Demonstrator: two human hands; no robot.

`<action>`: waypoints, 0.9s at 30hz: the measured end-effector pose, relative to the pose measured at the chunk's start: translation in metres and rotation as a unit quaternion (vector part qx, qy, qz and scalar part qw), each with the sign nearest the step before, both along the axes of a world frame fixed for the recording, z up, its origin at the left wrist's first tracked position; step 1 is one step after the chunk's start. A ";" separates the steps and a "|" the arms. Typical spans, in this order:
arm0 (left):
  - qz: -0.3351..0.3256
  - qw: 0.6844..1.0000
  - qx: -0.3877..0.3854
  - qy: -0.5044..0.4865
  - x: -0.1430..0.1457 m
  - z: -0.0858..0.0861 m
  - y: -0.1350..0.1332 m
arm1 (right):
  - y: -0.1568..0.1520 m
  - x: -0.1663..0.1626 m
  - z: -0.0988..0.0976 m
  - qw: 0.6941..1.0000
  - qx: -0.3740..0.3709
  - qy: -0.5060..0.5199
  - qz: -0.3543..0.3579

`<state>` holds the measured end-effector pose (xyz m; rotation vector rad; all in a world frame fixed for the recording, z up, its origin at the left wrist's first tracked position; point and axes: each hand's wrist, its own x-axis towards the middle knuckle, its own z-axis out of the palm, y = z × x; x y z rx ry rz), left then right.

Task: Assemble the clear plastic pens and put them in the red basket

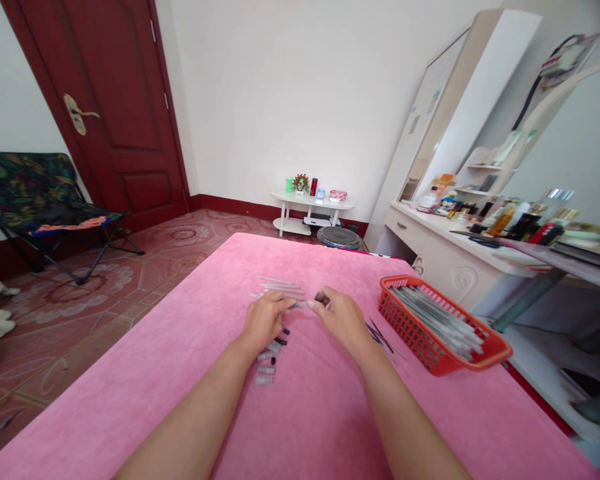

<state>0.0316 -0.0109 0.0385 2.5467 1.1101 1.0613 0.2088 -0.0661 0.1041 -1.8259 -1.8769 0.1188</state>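
Over the middle of the pink cloth, my left hand (266,319) and my right hand (339,315) pinch a thin pen (299,305) from either end. Fingers of both hands are closed, and they cover much of it. Just beyond the left hand lie several pale, slender pen barrels (283,287). Nearer me, beside the left wrist, sit small clear and black pen caps (266,371) in a rough column. To the right of my right forearm are several thin dark sticks (380,335) that look like pen refills.
A red plastic basket (407,327) full of grey-white pens (437,319) stands at the cloth's right side. The pink cloth (180,373) covers the table. Farther right is a dressing table (445,257) crowded with bottles. A folding chair (30,193) stands left, near the red door (115,107).
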 end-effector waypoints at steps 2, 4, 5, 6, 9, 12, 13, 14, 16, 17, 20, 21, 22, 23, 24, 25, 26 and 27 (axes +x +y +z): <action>-0.001 1.000 0.001 -0.002 0.000 0.000 0.000 | 0.000 -0.001 -0.001 1.000 0.012 0.001 0.013; -0.003 1.000 0.003 0.002 0.000 0.000 0.000 | 0.000 -0.002 -0.002 1.000 0.007 -0.018 0.002; -0.005 1.000 0.003 0.005 0.000 0.000 -0.001 | -0.001 -0.002 -0.002 1.000 0.000 -0.025 -0.007; -0.005 1.000 0.003 0.007 0.000 0.000 -0.001 | -0.001 -0.002 -0.003 1.000 -0.006 -0.027 -0.013; -0.003 1.000 0.000 0.008 0.000 0.001 -0.001 | 0.000 -0.002 -0.004 1.000 0.001 -0.004 -0.007; -0.002 1.000 -0.001 0.008 0.000 0.001 -0.001 | -0.001 -0.003 -0.004 1.000 0.019 -0.005 0.003; -0.003 1.000 0.000 0.009 0.000 0.001 -0.001 | -0.001 -0.003 -0.004 1.000 0.016 -0.016 0.000; -0.004 1.000 0.001 0.010 0.000 0.001 -0.001 | -0.002 -0.003 -0.004 1.000 0.009 -0.028 -0.006; -0.007 1.000 0.004 0.012 0.000 0.000 0.000 | -0.002 -0.004 -0.003 0.999 -0.014 -0.045 -0.014; -0.008 1.000 0.005 0.010 0.000 0.000 0.000 | -0.002 -0.004 -0.003 0.998 -0.025 -0.047 -0.015; -0.012 1.000 0.009 -0.002 0.000 0.000 0.001 | -0.001 -0.003 -0.002 0.999 -0.025 -0.032 -0.021; -0.011 1.000 0.009 -0.005 0.000 0.000 0.001 | -0.001 -0.003 -0.002 0.999 -0.015 -0.023 -0.020; -0.011 1.000 0.009 -0.007 0.000 -0.001 0.001 | -0.001 -0.003 -0.001 1.000 -0.003 -0.017 -0.017; -0.010 1.000 0.009 -0.008 0.000 -0.001 0.001 | -0.001 -0.003 -0.001 1.000 0.007 -0.014 -0.013; -0.010 1.000 0.008 -0.008 0.000 -0.001 0.001 | -0.001 -0.004 -0.001 1.000 0.014 -0.015 -0.008; -0.011 1.000 0.008 -0.009 0.000 -0.001 0.001 | -0.001 -0.004 -0.001 1.000 0.015 -0.018 -0.005; -0.011 1.000 0.008 -0.009 0.000 -0.001 0.001 | -0.001 -0.005 -0.002 1.000 0.014 -0.022 -0.007; -0.012 1.000 0.008 -0.010 0.000 -0.002 0.002 | -0.002 -0.005 -0.002 1.000 0.010 -0.023 -0.013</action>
